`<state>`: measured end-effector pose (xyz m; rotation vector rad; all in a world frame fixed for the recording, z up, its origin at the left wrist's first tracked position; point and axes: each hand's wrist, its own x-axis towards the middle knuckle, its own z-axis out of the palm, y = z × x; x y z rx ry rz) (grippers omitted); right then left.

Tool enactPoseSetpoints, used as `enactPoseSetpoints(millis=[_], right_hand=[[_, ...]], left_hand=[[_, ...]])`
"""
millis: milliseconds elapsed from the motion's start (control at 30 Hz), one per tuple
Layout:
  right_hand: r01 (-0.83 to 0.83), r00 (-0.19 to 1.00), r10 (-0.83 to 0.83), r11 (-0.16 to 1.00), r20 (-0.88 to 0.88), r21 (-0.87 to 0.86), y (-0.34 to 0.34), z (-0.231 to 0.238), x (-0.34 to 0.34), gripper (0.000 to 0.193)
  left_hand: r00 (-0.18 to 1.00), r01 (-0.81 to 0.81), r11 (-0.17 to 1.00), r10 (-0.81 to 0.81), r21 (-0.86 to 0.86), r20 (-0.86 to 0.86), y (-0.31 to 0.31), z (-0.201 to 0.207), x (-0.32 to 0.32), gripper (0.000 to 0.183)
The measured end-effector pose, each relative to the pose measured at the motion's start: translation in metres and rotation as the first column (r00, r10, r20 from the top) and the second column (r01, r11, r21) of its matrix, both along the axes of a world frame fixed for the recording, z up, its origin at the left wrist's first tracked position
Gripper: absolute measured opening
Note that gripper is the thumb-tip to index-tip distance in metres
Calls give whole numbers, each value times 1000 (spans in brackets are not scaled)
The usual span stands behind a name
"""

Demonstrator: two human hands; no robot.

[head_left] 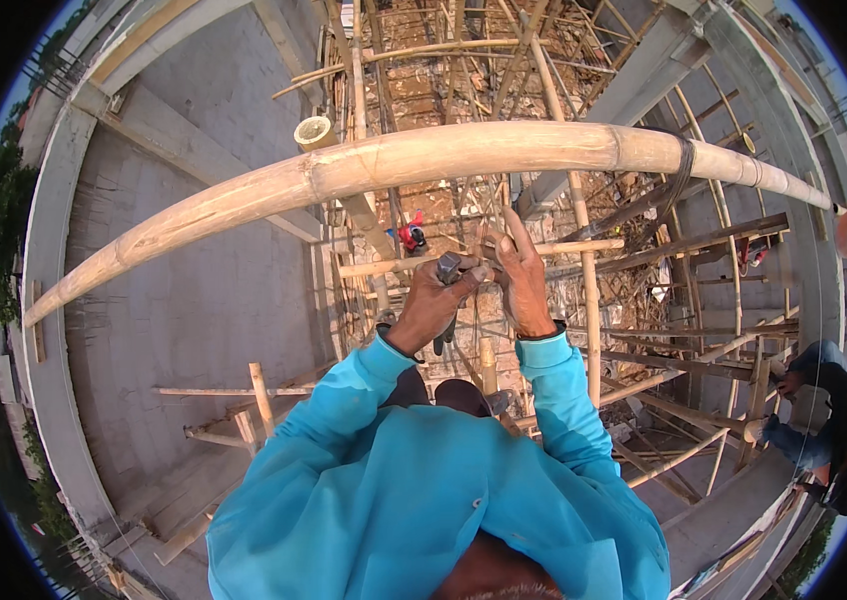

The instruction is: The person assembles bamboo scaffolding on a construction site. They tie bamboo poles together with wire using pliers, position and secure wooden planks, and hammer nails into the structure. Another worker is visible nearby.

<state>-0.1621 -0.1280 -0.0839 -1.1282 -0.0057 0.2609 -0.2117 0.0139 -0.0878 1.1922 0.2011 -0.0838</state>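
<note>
Both my arms, in bright blue sleeves, reach forward over bamboo scaffolding. My left hand (432, 300) is closed around a dark metal tool (449, 268) that looks like pliers, with its handles hanging below the fist. My right hand (522, 272) is right beside it, fingers spread and pointing up, thumb next to the tool's head. Both hands sit at a thin horizontal bamboo pole (564, 246), just under a thick pale bamboo pole (424, 155) that arcs across the view. I cannot see anything pinched in the right hand.
A black binding (685, 165) wraps the thick pole at the right. Upright and diagonal bamboo poles (587, 290) fill the drop below. A grey concrete wall (194, 290) is at the left. Another person (834, 405) crouches at the right, and someone in red (410, 236) is far below.
</note>
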Motion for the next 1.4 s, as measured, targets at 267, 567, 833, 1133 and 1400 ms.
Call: enactPoseSetpoints(millis=[267, 567, 833, 1133, 1400], right_hand=[[-154, 983, 182, 842, 3, -517, 5, -50, -87, 28], [128, 920, -179, 978, -350, -164, -26, -136, -6, 17], [-113, 981, 170, 885, 89, -452, 101, -164, 174, 23], [-5, 206, 326, 943, 923, -332, 220, -48, 207, 35], [-177, 609, 311, 950, 730, -257, 212, -27, 172, 27]], left_hand=[[959, -207, 974, 221, 94, -176, 45, -16, -10, 14], [974, -21, 657, 183, 753, -132, 121, 45, -39, 19], [956, -293, -327, -104, 898, 275, 250, 137, 75, 40], [933, 54, -573, -263, 818, -246, 300, 112, 167, 25], [975, 37, -500, -172, 865, -141, 273, 124, 113, 17]])
